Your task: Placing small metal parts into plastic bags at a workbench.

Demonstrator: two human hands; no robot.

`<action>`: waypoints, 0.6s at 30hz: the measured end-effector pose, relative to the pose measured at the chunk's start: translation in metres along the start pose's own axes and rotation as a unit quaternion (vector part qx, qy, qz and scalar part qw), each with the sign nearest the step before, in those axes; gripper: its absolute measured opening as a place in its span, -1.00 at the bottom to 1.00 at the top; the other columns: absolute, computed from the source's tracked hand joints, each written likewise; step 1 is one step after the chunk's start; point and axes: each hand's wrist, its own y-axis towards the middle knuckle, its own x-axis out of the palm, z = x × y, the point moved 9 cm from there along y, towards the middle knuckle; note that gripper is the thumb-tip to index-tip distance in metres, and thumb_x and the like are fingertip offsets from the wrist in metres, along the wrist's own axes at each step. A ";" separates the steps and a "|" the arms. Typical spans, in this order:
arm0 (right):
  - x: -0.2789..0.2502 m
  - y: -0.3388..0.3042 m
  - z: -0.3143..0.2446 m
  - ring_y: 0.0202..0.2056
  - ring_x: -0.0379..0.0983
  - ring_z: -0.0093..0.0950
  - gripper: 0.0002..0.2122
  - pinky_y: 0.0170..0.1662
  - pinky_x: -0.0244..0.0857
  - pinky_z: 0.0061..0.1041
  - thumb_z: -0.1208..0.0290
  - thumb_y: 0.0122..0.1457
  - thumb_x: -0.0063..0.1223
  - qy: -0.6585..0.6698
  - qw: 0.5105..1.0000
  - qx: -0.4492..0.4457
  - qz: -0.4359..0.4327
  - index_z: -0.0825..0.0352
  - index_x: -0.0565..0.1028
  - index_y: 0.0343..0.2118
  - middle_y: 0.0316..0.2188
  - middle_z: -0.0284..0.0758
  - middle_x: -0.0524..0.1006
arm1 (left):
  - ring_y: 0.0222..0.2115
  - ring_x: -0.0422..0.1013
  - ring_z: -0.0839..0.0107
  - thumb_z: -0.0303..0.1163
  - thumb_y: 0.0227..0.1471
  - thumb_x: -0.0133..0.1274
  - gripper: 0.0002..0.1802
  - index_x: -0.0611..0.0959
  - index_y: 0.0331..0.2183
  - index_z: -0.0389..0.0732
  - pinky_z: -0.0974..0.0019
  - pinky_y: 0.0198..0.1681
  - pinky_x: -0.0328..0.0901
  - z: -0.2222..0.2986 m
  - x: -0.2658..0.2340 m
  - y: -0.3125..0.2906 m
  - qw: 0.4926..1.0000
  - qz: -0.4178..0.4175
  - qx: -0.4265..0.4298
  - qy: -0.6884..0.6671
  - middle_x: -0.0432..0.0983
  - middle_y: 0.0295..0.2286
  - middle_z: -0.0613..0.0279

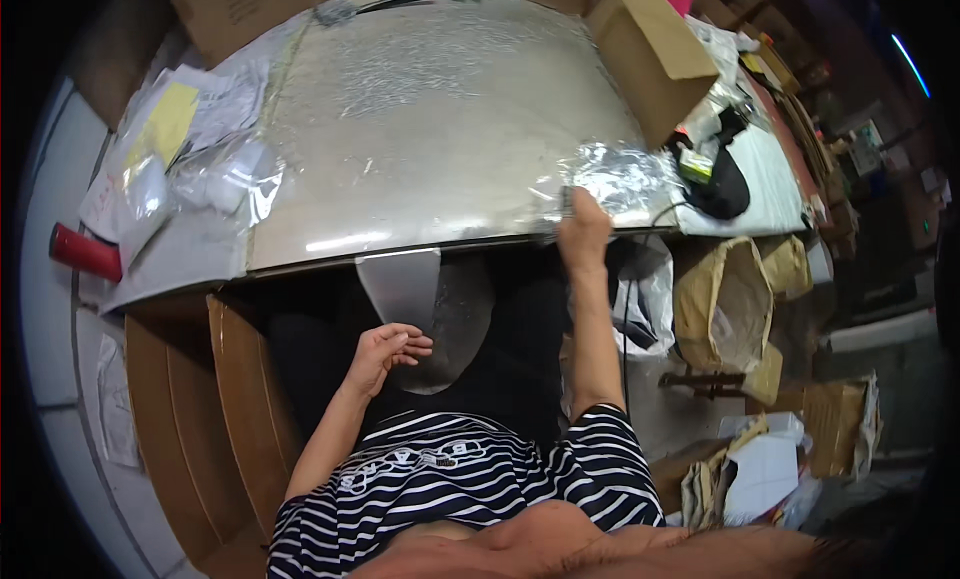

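My right hand [583, 229] is closed in a fist at the table's near edge, beside a heap of clear plastic bags [625, 179]. A small dark bit shows at its fingers, too blurred to name. In front of my lap my left hand [388, 354] is held palm inward, its fingers loosely bent and nothing visible in them. Just beyond it, a pale grey flap [402, 284] hangs from the table edge, with a translucent sheet [460, 324] below. Several thin shiny slivers [430, 64] lie scattered over the far part of the tabletop [430, 179].
On the left lie papers [215, 104], bagged white items [240, 174] and a red cylinder [85, 252]. An upright cardboard box [650, 59] and a black cap-like item [722, 187] stand right. Below are an open carton [190, 409] and a brown paper sack [722, 304].
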 end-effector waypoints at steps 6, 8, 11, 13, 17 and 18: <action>0.003 0.008 0.098 -0.07 0.37 -0.13 -0.72 -0.01 0.28 -0.22 0.58 -0.09 -0.01 -0.237 0.970 -0.025 0.049 0.36 0.49 -0.23 -0.24 -0.10 0.48 | -0.28 0.56 0.28 -0.40 0.16 -0.01 -0.74 0.58 -0.21 -0.40 0.40 -0.23 0.45 0.037 -0.022 -0.009 0.997 0.057 0.039 0.027 0.59 -0.29 -0.02; -0.015 0.024 0.040 -0.04 0.35 -0.10 -0.60 0.06 0.23 -0.24 0.67 -0.11 -0.05 -0.136 0.989 0.009 0.049 0.40 0.48 -0.10 -0.14 -0.08 0.47 | -0.29 0.56 0.33 -0.44 0.16 0.00 -0.80 0.59 -0.24 -0.38 0.41 -0.22 0.43 0.071 -0.037 -0.017 0.981 0.119 0.123 0.097 0.60 -0.32 0.03; 0.024 0.035 -0.016 0.13 0.26 -0.14 -0.63 0.15 0.17 -0.27 0.67 0.01 -0.08 -0.207 0.974 -0.079 -0.044 0.35 0.48 -0.06 0.01 -0.20 0.44 | -0.25 0.54 0.29 -0.52 0.09 0.04 -0.82 0.59 -0.23 -0.35 0.38 -0.23 0.40 0.157 -0.053 -0.035 0.871 0.218 0.308 0.313 0.60 -0.33 0.07; 0.046 0.038 -0.040 0.19 0.20 -0.14 -0.61 0.19 0.14 -0.28 0.65 0.01 -0.08 -0.284 0.949 -0.107 -0.081 0.35 0.46 -0.03 0.03 -0.21 0.45 | -0.08 0.44 0.09 -0.50 0.07 0.05 -0.67 0.53 -0.09 -0.35 0.25 -0.05 0.34 0.211 -0.059 -0.049 0.727 0.286 0.390 0.487 0.51 -0.16 -0.05; 0.090 0.070 -0.068 0.22 0.19 -0.16 -0.64 0.25 0.05 -0.29 0.54 0.17 -0.05 -0.029 0.990 -0.113 -0.078 0.36 0.42 0.05 0.12 -0.13 0.37 | 0.26 -0.06 -0.02 -0.16 0.09 0.03 -0.28 0.25 0.16 -0.37 0.06 0.28 -0.08 0.244 -0.093 -0.009 0.576 0.320 0.266 0.704 0.02 0.22 -0.15; 0.107 0.074 -0.113 0.23 0.17 -0.16 -0.65 0.26 0.04 -0.27 0.47 0.21 -0.05 0.058 0.984 -0.108 -0.132 0.35 0.40 0.07 0.13 -0.11 0.35 | 0.26 -0.06 -0.02 -0.16 0.09 0.03 -0.28 0.25 0.16 -0.37 0.06 0.28 -0.08 0.236 -0.097 -0.007 0.579 0.318 0.260 0.704 0.02 0.22 -0.15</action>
